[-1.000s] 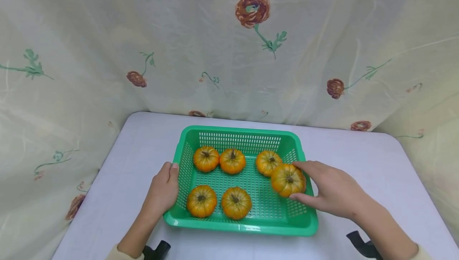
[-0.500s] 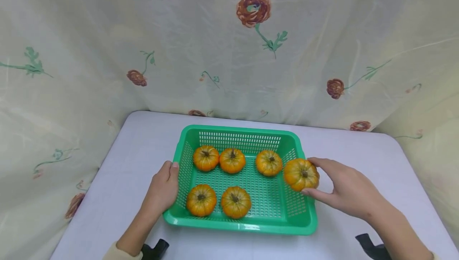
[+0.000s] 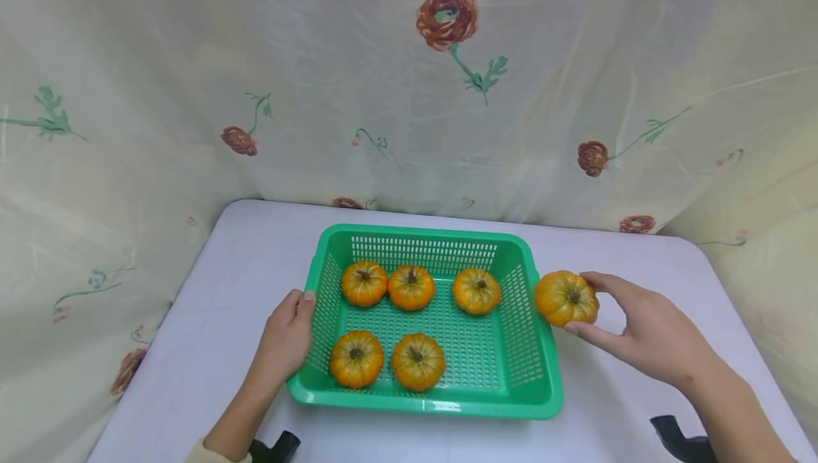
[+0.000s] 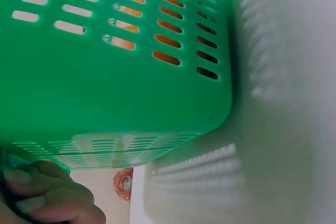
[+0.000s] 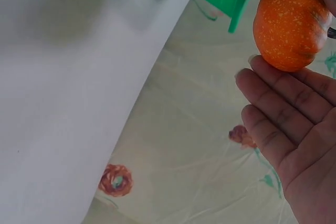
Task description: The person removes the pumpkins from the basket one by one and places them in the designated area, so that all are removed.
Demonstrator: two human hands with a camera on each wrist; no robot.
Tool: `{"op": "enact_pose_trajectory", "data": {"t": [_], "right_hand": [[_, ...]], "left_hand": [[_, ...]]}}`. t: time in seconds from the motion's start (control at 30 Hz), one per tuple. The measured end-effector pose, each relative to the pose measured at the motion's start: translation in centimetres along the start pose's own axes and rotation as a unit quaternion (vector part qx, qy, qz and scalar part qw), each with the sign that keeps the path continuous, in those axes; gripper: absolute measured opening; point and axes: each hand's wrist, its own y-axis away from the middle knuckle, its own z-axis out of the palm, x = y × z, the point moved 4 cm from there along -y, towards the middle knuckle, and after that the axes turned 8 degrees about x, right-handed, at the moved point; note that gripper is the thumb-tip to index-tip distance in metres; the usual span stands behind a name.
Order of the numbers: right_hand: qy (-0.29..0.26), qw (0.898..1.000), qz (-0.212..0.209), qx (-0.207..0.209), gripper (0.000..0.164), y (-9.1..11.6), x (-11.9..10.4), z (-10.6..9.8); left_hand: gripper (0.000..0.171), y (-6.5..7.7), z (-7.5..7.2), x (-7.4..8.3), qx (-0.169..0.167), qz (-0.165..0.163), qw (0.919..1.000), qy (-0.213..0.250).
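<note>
Apparent step: carrying pumpkin (image 3: 565, 298) beside basket (image 3: 383, 403). Fingers of right hand (image 3: 648, 324) pinch pumpkin; fingers of left hand (image 3: 284, 339) grip basket. Next move likely calls for steady pinch.

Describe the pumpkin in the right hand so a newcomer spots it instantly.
On the white table sits a green basket. By its right side in the head view, the right hand grips a ribbed yellow-orange pumpkin. It alone is held; the other five pumpkins lie inside the basket.
</note>
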Motion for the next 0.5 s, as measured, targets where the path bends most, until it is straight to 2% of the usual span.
{"op": "enact_pose_trajectory", "data": {"t": [0.33, 0.5], "right_hand": [[-0.006, 0.998, 0.056, -0.018, 0.084, -0.2, 2.3, 0.8], [-0.012, 0.997, 0.074, -0.018, 0.086, -0.2, 3.2, 1.6]], "left_hand": [[0.04, 0.0, 0.0, 0.1, -0.007, -0.007, 0.9995, 0.031], [0.04, -0.3, 0.0, 0.3, -0.018, -0.003, 0.9995, 0.025]]}}
